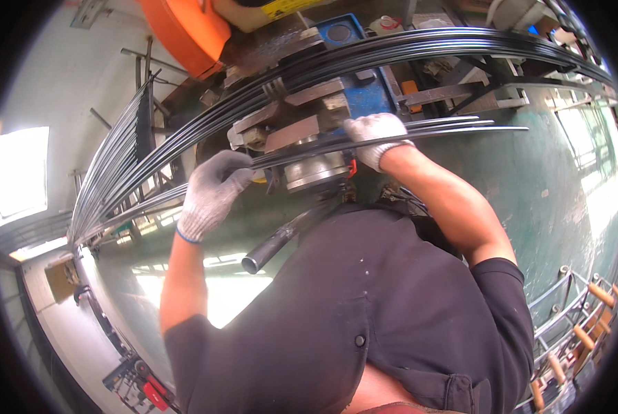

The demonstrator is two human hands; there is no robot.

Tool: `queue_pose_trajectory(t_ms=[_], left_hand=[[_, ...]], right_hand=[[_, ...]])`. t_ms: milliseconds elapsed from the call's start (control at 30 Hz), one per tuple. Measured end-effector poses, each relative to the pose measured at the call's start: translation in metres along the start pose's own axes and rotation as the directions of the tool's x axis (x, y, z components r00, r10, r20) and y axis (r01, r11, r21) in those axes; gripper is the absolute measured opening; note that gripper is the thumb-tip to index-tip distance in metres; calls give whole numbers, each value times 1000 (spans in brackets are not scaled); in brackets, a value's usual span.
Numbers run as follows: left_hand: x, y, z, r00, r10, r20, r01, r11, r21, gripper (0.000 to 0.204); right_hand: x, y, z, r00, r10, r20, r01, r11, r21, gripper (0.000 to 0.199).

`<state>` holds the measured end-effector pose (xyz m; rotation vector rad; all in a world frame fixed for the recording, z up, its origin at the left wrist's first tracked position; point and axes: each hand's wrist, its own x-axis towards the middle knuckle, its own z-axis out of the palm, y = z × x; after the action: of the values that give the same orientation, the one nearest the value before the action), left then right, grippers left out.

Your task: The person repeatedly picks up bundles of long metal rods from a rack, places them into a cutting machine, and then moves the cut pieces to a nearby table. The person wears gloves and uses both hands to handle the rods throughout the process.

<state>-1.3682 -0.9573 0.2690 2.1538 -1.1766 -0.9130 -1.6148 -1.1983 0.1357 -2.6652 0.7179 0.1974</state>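
Long rod bundle (419,43) arcing across the machine; thin dark rods (302,151) crosswise on the person's side of it.
Thin dark rods run from hand to hand. Left hand (216,186) half-curled against them; firmness of grip, cannot tell. Right hand (376,134) closed around them. Steel cylinder (316,170) between hands.

I see smooth, glossy metal rods (302,152), rough matt knitted-cloth gloves (209,190), a matt cloth shirt (302,310); the half-hidden blue tray (370,98) is perhaps painted metal.
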Motion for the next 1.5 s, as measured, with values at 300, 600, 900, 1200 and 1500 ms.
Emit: queue_pose_trajectory(t_ms=[300,600,900,1200,1500], left_hand=[[-67,-109,70,872,-490,-18,41,109,-993,77],[12,-74,57,972,-139,-190,-227,-343,-912,75],[40,-71,65,870,-489,-62,-337,-499,-798,25],[60,-72,57,866,-498,-44,-277,-404,-872,23],[71,-83,74,874,-484,41,-146,-343,-928,35]], right_hand=[[-41,-24,-42,998,-51,-34,49,996,-75,11],[-30,-26,-65,976,-91,-198,40,968,-250,27],[-97,-42,-78,719,-479,-504,427,876,-224,45],[4,-23,-94,985,-158,-66,133,948,-288,119],[37,-8,-98,921,70,383,-67,998,-22,89]])
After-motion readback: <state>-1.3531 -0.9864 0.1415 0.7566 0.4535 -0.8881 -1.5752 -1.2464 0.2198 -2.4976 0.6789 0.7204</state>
